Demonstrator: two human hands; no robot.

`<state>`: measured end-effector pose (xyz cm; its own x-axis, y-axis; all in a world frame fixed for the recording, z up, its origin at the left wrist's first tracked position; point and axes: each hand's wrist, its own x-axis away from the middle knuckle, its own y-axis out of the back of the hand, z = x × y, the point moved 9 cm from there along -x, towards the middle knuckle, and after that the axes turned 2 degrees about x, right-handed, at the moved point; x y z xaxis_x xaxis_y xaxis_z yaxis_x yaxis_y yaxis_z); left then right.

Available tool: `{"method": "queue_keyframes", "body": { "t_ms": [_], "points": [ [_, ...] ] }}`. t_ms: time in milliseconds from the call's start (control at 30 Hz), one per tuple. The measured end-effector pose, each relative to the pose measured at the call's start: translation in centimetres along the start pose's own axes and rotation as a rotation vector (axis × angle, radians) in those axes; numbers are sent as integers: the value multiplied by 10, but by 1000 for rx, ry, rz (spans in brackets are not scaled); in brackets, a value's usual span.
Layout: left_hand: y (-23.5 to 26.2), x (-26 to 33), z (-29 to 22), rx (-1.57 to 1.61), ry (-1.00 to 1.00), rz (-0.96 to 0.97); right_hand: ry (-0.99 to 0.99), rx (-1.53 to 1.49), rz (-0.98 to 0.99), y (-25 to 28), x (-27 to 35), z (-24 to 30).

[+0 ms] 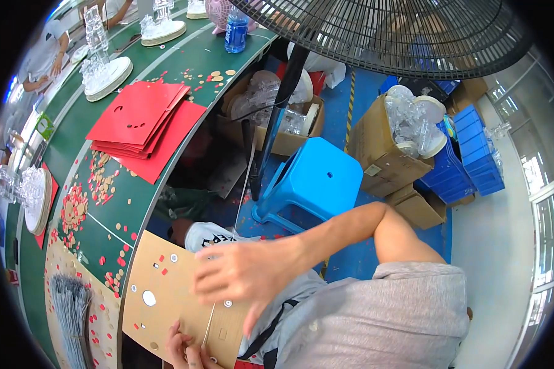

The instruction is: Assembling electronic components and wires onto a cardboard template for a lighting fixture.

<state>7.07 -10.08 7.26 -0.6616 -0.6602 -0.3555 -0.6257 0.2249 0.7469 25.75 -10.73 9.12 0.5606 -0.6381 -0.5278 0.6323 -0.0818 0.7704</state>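
A tan cardboard panel [181, 289] with punched holes and white rings lies tilted before me, partly over the table's edge. My left hand [191, 352] is at the panel's near edge, its fingers bent over the board and closed on it. A thin pale strand [209, 323] runs across the panel from beside my left fingers toward the right hand. Above the panel is my right hand [237, 273], slightly blurred, fingers stretched left and thumb apart. It hides the upper part of the strand; I make out nothing held in it.
The green table [114, 218] bears red sheets [138, 120], small red and tan scraps, a bundle of grey wires [71, 307] and clear plastic pieces on white round bases [109, 77]. A black fan [400, 37], a blue stool [320, 175] and filled cartons [381, 141] stand rightward. Other people work far left.
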Motion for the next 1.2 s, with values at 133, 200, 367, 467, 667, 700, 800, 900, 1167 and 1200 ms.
{"method": "queue_keyframes", "body": {
  "t_ms": [133,200,367,467,667,700,800,900,1167,1200],
  "points": [
    [6,-4,-6,-9,30,-62,28,-170,31,-54,-29,31],
    [12,-6,-9,-30,65,-113,31,-216,15,-53,-34,32],
    [19,2,-9,55,208,-197,-24,-318,83,-46,-30,25],
    [35,29,-17,16,217,-291,-36,-377,35,-46,-38,16],
    [3,66,-13,35,104,-411,-61,-295,4,-25,-45,7],
    [1,64,-16,8,100,-416,-46,-317,30,-30,-49,11],
    [-1,58,-21,-13,102,-436,-11,-345,103,-37,-54,18],
    [-5,64,-18,-47,119,-470,33,-269,202,-40,-58,28],
    [-7,67,-19,-86,120,-443,101,-162,415,-44,-61,39],
    [-8,67,-18,-82,124,-436,102,-141,438,-46,-61,40]
  ]
}}
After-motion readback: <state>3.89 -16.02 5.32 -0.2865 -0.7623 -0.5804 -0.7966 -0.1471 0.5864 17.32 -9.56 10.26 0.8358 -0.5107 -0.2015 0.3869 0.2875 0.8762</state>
